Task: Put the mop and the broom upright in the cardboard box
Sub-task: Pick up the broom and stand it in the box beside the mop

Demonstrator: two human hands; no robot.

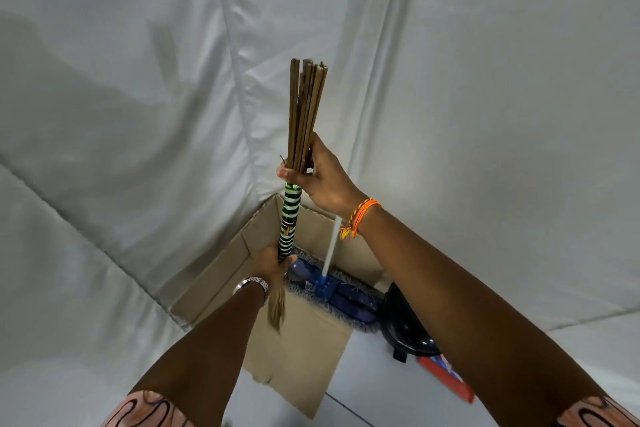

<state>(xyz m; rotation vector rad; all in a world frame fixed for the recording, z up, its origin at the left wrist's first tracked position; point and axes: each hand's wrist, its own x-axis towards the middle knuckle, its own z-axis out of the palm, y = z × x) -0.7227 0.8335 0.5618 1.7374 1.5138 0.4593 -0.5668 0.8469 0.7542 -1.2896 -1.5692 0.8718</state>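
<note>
The broom (290,215) is a bundle of thin brown sticks bound with green, white and black banded wrapping. It stands nearly upright above the open cardboard box (221,274). My right hand (320,177) grips the sticks just above the wrapping. My left hand (273,262) holds the lower end of the wrapping, and the fine bristle tips hang below it over the box. The mop (343,291) has a blue fringed head lying at the box's right side, and its white pole rises behind my right wrist.
White cloth (138,114) covers the wall and floor around the box. A black rounded object (405,326) sits right of the box, with a red flat item (446,378) in front of it. A box flap (298,350) lies open toward me.
</note>
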